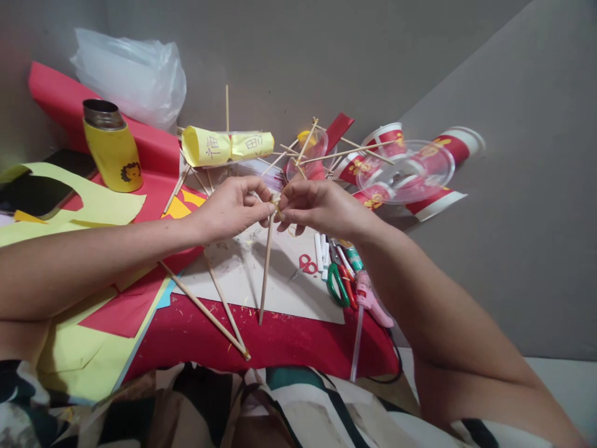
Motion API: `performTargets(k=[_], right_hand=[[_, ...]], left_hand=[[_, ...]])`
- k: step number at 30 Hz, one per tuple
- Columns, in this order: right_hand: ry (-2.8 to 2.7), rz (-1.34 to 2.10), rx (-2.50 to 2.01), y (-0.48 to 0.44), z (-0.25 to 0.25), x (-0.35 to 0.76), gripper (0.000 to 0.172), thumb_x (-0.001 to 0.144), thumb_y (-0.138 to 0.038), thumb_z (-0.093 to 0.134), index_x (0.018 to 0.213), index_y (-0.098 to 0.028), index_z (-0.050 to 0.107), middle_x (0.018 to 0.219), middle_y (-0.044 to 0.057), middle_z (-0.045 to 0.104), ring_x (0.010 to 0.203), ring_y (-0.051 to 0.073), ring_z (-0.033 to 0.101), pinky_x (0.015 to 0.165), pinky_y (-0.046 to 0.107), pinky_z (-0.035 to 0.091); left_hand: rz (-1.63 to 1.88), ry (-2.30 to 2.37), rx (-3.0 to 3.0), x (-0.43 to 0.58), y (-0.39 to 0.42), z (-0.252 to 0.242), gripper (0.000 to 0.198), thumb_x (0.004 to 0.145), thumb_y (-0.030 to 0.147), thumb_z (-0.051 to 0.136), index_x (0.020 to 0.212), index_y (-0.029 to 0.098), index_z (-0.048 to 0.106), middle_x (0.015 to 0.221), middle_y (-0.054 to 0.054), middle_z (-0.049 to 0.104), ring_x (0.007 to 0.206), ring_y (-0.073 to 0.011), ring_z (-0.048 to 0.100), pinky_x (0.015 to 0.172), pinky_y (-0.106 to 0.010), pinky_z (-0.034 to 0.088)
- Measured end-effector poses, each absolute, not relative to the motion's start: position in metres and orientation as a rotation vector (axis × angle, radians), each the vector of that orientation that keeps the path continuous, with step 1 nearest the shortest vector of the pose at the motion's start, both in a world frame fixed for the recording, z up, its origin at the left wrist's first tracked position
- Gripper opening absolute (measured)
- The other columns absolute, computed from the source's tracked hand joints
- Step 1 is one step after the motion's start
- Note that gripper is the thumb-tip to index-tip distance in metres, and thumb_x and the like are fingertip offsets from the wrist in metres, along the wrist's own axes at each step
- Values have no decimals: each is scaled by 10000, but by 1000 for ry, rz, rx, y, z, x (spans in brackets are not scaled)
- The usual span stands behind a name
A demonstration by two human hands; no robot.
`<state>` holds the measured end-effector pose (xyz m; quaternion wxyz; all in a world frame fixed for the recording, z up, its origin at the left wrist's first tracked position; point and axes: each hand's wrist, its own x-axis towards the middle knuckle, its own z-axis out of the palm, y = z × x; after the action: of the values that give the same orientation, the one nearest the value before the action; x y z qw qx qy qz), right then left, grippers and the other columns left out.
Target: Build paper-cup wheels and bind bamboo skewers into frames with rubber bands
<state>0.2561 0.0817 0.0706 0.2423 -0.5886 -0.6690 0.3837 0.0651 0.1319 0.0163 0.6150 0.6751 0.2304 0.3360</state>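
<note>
My left hand (236,208) is closed in a pinch at the upper end of a wooden stick (266,270), which slants down toward me. Fingertips of my right hand (324,208) meet it there, pinching what looks like a thin yellowish rubber band (278,210) at the stick's end. The exact join is partly covered by my fingers. Below my left wrist, two more wooden sticks (205,310) meet in a V, bound at the near tip. Under my hands lies a white sheet (280,292) with small red-handled scissors (308,264) on it.
Behind stands a stick frame with a yellow paper roll (205,147). A yellow bottle (112,146) and coloured paper (158,149) lie left. Paper cups (389,137), a clear plastic lid (441,171), green-handled scissors (336,286) and a pink glue gun (370,302) are right.
</note>
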Motion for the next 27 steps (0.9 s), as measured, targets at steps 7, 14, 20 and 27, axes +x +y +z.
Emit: performTargets(k=[7, 14, 20, 27], right_hand=[[-2200, 63, -1552, 65, 46, 250, 110, 883, -226, 685, 776, -201, 696, 716, 32, 718, 634, 167, 645, 613, 298, 481], [-2057, -249, -1491, 61, 11, 251, 269, 995, -261, 514, 1040, -210, 774, 1200, 126, 768, 1103, 276, 734, 934, 411, 583], [-1649, 340, -1415, 62, 1, 241, 228, 899, -331, 647, 1084, -210, 707, 930, 61, 792, 790, 205, 763, 619, 308, 631], [-1536, 744, -1493, 78, 19, 235, 247, 748, -393, 779, 712, -158, 711, 643, -3, 675, 571, 102, 601, 439, 177, 511]], left_hand=[[791, 500, 1572, 64, 134, 13, 132, 863, 110, 647, 803, 175, 549, 637, -1, 677, 568, -95, 606, 567, -223, 408], [775, 549, 1547, 64, 132, 18, 139, 860, 72, 630, 781, 161, 559, 596, 27, 641, 418, -26, 405, 445, -182, 272], [778, 558, 1499, 65, 131, 21, 154, 857, 18, 615, 779, 145, 576, 561, 41, 623, 393, -13, 385, 446, -165, 292], [773, 561, 1487, 65, 131, 20, 164, 851, -4, 607, 773, 139, 587, 557, 43, 627, 391, -11, 377, 452, -169, 299]])
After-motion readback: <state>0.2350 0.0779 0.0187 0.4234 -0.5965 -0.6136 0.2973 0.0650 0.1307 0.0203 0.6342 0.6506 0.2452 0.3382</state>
